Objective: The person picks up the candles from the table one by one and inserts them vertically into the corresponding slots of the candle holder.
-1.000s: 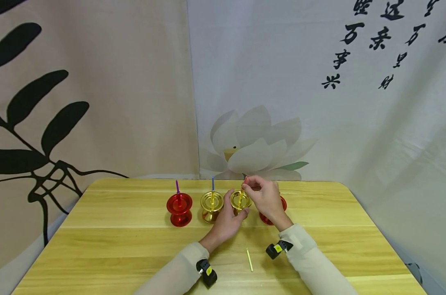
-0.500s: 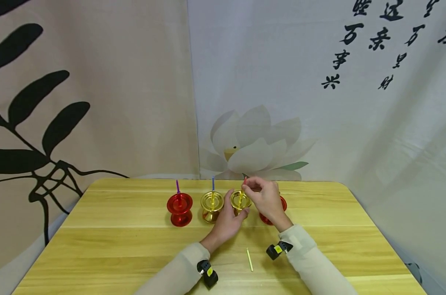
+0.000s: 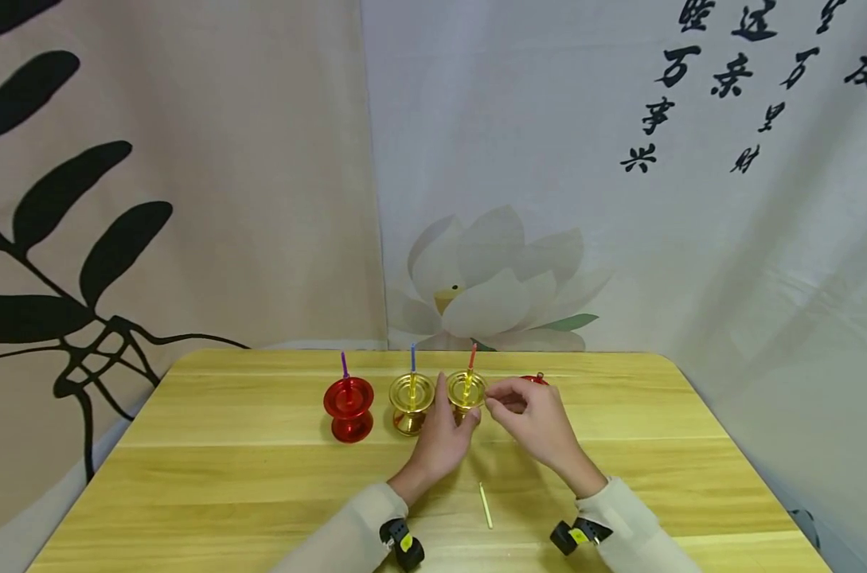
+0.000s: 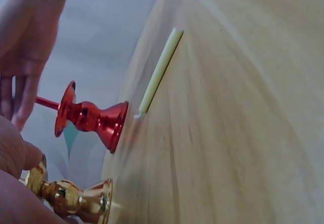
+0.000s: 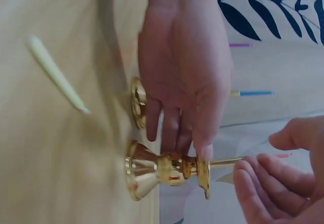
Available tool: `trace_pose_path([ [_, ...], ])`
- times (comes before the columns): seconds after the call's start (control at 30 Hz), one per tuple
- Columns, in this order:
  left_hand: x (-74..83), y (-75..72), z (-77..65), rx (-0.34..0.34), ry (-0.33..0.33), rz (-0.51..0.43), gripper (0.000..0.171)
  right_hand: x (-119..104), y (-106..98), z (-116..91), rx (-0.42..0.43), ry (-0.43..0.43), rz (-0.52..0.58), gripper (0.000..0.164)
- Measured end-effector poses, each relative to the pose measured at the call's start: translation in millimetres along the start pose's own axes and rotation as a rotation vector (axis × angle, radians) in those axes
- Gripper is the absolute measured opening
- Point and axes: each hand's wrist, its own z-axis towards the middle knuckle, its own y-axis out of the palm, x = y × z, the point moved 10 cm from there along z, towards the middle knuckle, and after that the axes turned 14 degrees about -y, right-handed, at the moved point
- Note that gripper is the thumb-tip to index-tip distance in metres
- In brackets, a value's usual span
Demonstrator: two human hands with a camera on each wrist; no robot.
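My left hand [image 3: 439, 446] holds the right-hand gold candle holder [image 5: 174, 171], its thumb on the rim of the dish. A thin red candle [image 3: 472, 356] stands upright in that holder. My right hand [image 3: 544, 426] is just right of the dish; in the right wrist view its thumb and fingers are apart, with nothing between them. To the left stand a second gold candle holder [image 3: 412, 393] with a blue candle [image 3: 414, 357] and a red candle holder [image 3: 349, 404] with a purple candle [image 3: 345, 364]. Another red candle holder [image 4: 93, 120] is mostly hidden behind my right hand in the head view.
A pale yellow candle [image 3: 486, 505] lies on the wooden table [image 3: 247, 469], between my forearms and nearer me than the holders. Behind the table's far edge hangs a printed cloth backdrop [image 3: 261, 175].
My right hand has let go of the red candle and moved down and slightly right. The candle now stands by itself in the gold holder. My left hand has kept its hold.
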Motion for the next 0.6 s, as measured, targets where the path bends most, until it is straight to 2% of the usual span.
trace_pose_path([
  [0.3,0.1,0.1,-14.6,-0.068,-0.076,0.063,0.091,-5.7,17.1,-43.2,-0.213,-0.003,-0.016,0.005],
  [0.4,-1.4,-0.5,-22.4,-0.094,-0.099,0.087,0.092,-2.4,24.9,-56.0,-0.290,0.006,-0.077,0.015],
  [0.47,3.1,-2.5,-31.7,-0.116,-0.115,0.103,0.091,0.0,30.2,-63.2,-0.334,0.022,-0.106,0.024],
  [0.6,6.2,-4.5,-42.6,-0.131,-0.130,0.109,0.085,4.7,41.1,-73.6,-0.396,0.079,-0.109,0.034],
])
